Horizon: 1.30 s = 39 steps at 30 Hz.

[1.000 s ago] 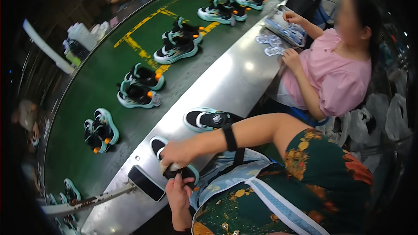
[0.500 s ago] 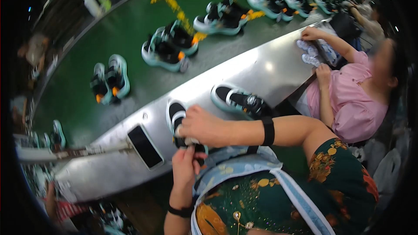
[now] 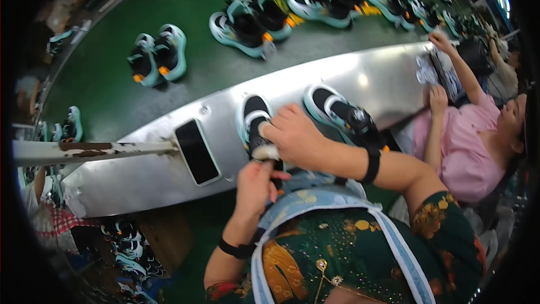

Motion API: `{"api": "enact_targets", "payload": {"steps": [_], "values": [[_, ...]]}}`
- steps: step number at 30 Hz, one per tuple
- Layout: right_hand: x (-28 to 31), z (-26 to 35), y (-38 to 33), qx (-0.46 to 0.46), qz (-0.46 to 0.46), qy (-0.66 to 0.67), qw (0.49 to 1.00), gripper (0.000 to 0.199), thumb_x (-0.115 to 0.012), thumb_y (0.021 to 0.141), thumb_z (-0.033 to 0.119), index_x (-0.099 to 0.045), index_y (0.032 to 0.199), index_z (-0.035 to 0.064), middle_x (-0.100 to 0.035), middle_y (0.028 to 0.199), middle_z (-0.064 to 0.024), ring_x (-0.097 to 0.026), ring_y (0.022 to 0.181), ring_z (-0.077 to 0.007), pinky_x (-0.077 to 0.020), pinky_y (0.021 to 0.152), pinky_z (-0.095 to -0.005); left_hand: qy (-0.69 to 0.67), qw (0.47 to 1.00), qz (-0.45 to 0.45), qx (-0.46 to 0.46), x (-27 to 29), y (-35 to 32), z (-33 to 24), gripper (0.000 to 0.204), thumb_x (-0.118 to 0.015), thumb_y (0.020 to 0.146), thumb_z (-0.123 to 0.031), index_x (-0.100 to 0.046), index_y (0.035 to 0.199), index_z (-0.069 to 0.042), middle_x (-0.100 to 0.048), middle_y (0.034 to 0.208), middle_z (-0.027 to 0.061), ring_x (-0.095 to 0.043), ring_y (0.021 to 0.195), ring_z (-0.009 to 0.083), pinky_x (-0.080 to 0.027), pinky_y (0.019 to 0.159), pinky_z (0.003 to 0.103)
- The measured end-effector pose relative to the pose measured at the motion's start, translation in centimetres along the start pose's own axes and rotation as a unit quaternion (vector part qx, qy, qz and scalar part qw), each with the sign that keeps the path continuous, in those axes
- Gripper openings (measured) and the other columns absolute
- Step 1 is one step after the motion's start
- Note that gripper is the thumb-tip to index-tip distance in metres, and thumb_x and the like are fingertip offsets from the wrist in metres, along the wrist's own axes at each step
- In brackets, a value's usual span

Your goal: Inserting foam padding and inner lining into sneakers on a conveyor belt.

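Both hands' fingers grip a black shoe point(image 3: 256, 126) on the steel bench point(image 3: 360, 79) beside a green conveyor point(image 3: 208, 73).

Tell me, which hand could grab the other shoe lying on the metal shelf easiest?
Probably the right hand. It rests on the shoe being worked on, and the second shoe lies just to its right on the metal shelf. The left hand sits lower, at the near shoe's heel end, farther away.

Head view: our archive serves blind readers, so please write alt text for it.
Both of a person's hands, left hand and right hand, work on a black and teal shoe at a metal bench. A dark phone lies left of it, a second shoe right; shoe pairs sit on a green belt.
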State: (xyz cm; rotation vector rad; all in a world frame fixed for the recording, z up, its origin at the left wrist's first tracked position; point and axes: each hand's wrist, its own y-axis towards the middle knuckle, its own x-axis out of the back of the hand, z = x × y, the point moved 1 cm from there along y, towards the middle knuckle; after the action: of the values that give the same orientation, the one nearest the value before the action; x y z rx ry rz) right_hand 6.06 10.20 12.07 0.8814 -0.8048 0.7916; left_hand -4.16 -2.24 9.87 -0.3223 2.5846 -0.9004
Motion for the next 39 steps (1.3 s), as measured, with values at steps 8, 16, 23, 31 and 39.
{"api": "enact_targets", "payload": {"steps": [8,16,23,31,39], "values": [[-0.3,0.6,0.9,0.032,0.032,0.016,0.999,0.027,-0.066,0.072,0.019,-0.059,0.097,0.0103,-0.053,0.079,-0.0077,-0.052,0.077,-0.0282,-0.0379,0.081,-0.0396,0.014,1.0,-0.003,-0.01,1.3,0.1,-0.2,0.023,-0.044,0.096,-0.017,-0.054,0.097,0.003,-0.067,0.077,0.0164,-0.045,0.034,0.0094,-0.04,0.036,0.022],[0.3,-0.8,1.7,-0.026,0.091,0.116,0.989,0.028,-0.068,0.073,0.021,-0.063,0.097,0.0088,-0.053,0.073,-0.0061,-0.053,0.077,-0.0259,-0.0379,0.08,-0.0381,-0.022,1.0,0.004,0.008,1.5,0.9,-0.9,0.025,-0.046,0.097,-0.018,-0.057,0.102,0.004,-0.067,0.077,0.0175,-0.043,0.035,0.009,-0.033,0.034,0.02],[-0.3,0.0,0.5,-0.011,-0.013,-0.014,1.0,0.031,-0.072,0.069,0.02,-0.064,0.098,0.0097,-0.053,0.072,-0.005,-0.053,0.076,-0.0251,-0.0385,0.076,-0.0366,-0.025,1.0,-0.005,0.006,0.6,0.1,-1.1,0.026,-0.047,0.097,-0.018,-0.057,0.104,0.004,-0.067,0.079,0.0178,-0.044,0.036,0.0093,-0.034,0.034,0.02],[-0.7,0.0,0.5,0.022,0.012,0.024,0.999,0.023,-0.068,0.074,0.021,-0.064,0.095,0.0125,-0.058,0.078,-0.0031,-0.053,0.081,-0.0242,-0.0385,0.078,-0.0367,-0.038,0.999,-0.016,-0.007,0.3,0.3,-0.5,0.026,-0.046,0.098,-0.019,-0.056,0.102,0.005,-0.067,0.079,0.0183,-0.045,0.036,0.0097,-0.035,0.035,0.021],[0.4,-0.3,1.7,-0.102,0.125,0.184,0.97,0.028,-0.073,0.072,0.02,-0.063,0.095,0.0077,-0.055,0.08,-0.0118,-0.055,0.075,-0.024,-0.0442,0.064,-0.0346,-0.085,0.996,-0.015,-0.029,-0.2,0.3,-0.7,0.028,-0.045,0.098,-0.02,-0.056,0.102,0.005,-0.067,0.082,0.0196,-0.052,0.042,0.013,-0.041,0.037,0.021]]}}
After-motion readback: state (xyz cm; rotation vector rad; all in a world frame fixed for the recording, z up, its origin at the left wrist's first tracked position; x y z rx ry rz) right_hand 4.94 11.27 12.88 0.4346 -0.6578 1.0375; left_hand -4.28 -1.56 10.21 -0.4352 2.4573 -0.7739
